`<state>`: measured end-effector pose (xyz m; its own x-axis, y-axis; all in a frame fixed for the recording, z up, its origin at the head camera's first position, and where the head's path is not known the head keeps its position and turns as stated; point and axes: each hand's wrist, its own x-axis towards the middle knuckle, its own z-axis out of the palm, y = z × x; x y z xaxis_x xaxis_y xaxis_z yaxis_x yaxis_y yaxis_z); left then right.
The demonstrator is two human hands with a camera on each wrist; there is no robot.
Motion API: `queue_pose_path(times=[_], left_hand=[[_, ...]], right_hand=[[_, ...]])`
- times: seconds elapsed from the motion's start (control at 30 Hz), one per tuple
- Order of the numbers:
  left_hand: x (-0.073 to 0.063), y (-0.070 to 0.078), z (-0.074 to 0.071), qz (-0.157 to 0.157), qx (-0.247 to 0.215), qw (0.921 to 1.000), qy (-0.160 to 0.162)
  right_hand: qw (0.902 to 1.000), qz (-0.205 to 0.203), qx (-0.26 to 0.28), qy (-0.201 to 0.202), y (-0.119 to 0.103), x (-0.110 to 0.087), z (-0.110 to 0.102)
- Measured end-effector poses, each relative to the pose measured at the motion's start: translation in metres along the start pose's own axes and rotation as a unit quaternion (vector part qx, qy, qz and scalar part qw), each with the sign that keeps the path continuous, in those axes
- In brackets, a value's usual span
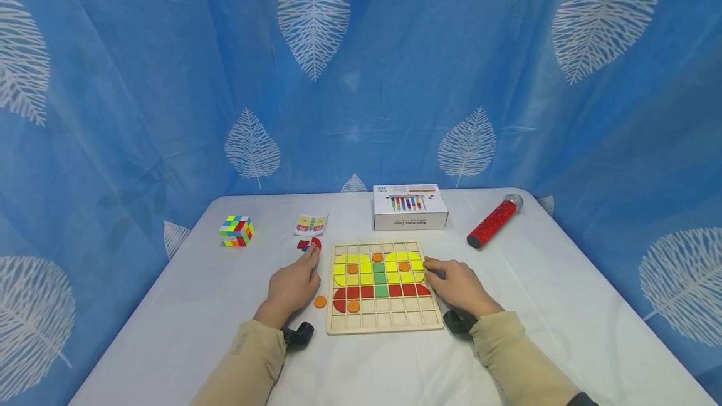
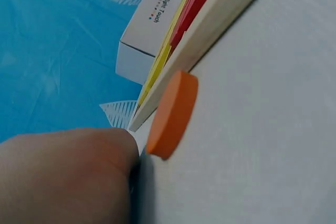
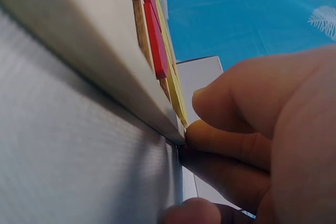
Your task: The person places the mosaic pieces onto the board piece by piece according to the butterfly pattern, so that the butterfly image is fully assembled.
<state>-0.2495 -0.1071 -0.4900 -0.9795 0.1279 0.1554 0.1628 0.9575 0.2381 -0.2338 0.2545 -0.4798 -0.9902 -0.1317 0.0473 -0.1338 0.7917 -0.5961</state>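
A wooden grid board (image 1: 397, 318) lies on the table, with yellow, green, red and orange tiles set in its cells. My left hand (image 1: 290, 287) reaches forward left of the board, its fingertips over a small group of loose tiles: a red tile (image 1: 303, 244), a blue one partly hidden, and a rounded red tile (image 1: 316, 242). Between this hand and the board lies an orange round tile (image 2: 173, 116). My right hand (image 1: 459, 287) rests at the board's right side, fingertips touching its edge in the right wrist view; nothing shows between thumb and fingers.
Behind the board are a pattern card (image 1: 311, 225) and a white box (image 1: 410, 221). A puzzle cube (image 1: 237, 231) stands at the far left, and a red glittery microphone (image 1: 492, 224) lies at the far right. A blue leaf-print curtain (image 1: 361, 99) surrounds the table.
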Motion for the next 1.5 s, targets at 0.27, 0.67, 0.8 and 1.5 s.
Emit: queue_pose_path(times=[0.27,0.67,0.8,1.5], left_hand=[[0.004,0.014,-0.002,0.017,0.045,0.9984,-0.030],[0.001,0.018,-0.002,-0.044,0.004,0.9979,0.047],[0.001,0.018,-0.002,-0.059,-0.007,0.9971,0.048],[-0.020,0.035,-0.009,-0.033,-0.148,0.9865,0.061]], right_hand=[[0.9999,0.008,-0.003,0.007,0.006,-0.002,0.000],[0.9998,0.011,0.011,0.012,0.010,-0.004,0.002],[0.9998,0.004,0.010,0.016,0.009,-0.002,0.001],[1.0000,0.000,0.008,0.001,0.001,0.001,0.002]])
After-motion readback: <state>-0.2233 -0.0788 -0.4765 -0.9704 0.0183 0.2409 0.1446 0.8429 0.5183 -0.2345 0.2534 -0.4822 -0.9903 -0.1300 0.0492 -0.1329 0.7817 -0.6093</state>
